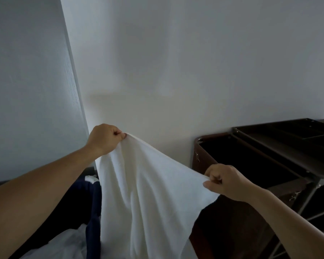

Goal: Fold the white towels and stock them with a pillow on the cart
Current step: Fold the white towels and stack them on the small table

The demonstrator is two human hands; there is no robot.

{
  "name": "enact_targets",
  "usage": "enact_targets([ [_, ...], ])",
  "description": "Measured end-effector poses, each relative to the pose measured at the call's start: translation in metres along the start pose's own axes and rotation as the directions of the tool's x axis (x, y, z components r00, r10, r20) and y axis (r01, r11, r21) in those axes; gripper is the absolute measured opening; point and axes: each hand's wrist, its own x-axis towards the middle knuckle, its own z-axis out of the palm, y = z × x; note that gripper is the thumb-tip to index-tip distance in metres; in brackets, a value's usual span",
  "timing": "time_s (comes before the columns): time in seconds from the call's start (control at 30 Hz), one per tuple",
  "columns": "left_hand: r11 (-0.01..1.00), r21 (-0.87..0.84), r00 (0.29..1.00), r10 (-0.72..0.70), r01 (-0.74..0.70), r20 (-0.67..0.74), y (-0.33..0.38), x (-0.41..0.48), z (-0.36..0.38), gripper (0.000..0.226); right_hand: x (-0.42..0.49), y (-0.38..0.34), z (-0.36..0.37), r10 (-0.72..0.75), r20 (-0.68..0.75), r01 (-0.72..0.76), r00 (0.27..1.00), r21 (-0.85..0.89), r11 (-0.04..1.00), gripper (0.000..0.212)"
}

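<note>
A white towel (144, 193) hangs in the air in front of me, held up by its top edge. My left hand (105, 138) pinches the upper left corner, raised higher. My right hand (226, 181) pinches the upper right corner, lower and nearer to me. The cloth droops between them and falls out of view at the bottom. The dark brown cart (269, 152) stands at the right against the wall, with an open bin at its left end and a compartmented tray on top. No pillow is in view.
A plain white wall fills the upper view, with a pale door or panel edge (75, 86) at the left. Dark blue fabric (93, 212) and white cloth (64, 243) lie at the lower left, behind the towel.
</note>
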Motion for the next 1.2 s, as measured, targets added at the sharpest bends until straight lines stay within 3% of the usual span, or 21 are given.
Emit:
enact_targets([
  [0.13, 1.000, 0.010, 1.000, -0.010, 0.010, 0.001, -0.004, 0.000, 0.002, 0.024, -0.009, 0.001, -0.006, -0.027, 0.015, 0.028, 1.000, -0.032, 0.999, 0.041],
  [0.37, 0.998, 0.049, 0.999, -0.033, 0.032, 0.020, -0.007, 0.002, 0.004, 0.024, -0.016, -0.003, -0.020, 0.027, 0.157, 0.005, 0.987, -0.195, 0.981, 0.029],
  [0.43, 0.997, 0.046, 0.998, -0.062, 0.061, 0.014, -0.010, 0.001, 0.004, 0.025, -0.015, -0.003, -0.025, 0.025, 0.109, -0.013, 0.994, -0.108, 0.994, 0.025],
  [0.53, 0.996, 0.053, 0.997, -0.073, 0.073, 0.008, -0.017, -0.001, 0.003, 0.026, -0.011, 0.005, -0.032, 0.076, -0.072, -0.068, 0.995, 0.104, 0.992, 0.023],
  [0.67, 0.996, 0.062, 0.998, -0.063, 0.063, 0.000, -0.019, -0.002, 0.004, 0.026, -0.001, 0.008, -0.034, 0.166, -0.232, -0.114, 0.959, 0.221, 0.968, 0.024],
  [0.87, 0.996, 0.034, 0.997, -0.081, 0.082, -0.018, -0.025, -0.004, 0.001, 0.023, 0.005, 0.003, -0.035, 0.308, -0.193, -0.118, 0.931, 0.641, 0.758, 0.024],
  [1.0, 0.993, 0.022, 0.993, -0.118, 0.118, 0.006, -0.028, -0.007, -0.002, 0.020, 0.007, -0.009, -0.044, 0.426, -0.137, -0.164, 0.895, 0.785, 0.597, 0.018],
  [1.1, 0.983, -0.089, 0.987, -0.154, 0.158, 0.049, -0.018, -0.012, -0.005, 0.018, 0.014, -0.031, -0.050, 0.460, -0.178, -0.144, 0.870, 0.801, 0.581, 0.018],
  [1.2, 0.986, -0.151, 0.998, -0.062, 0.063, 0.013, 0.015, -0.022, -0.006, 0.027, 0.033, -0.063, -0.047, 0.432, -0.247, -0.085, 0.867, 0.782, 0.617, 0.021],
])
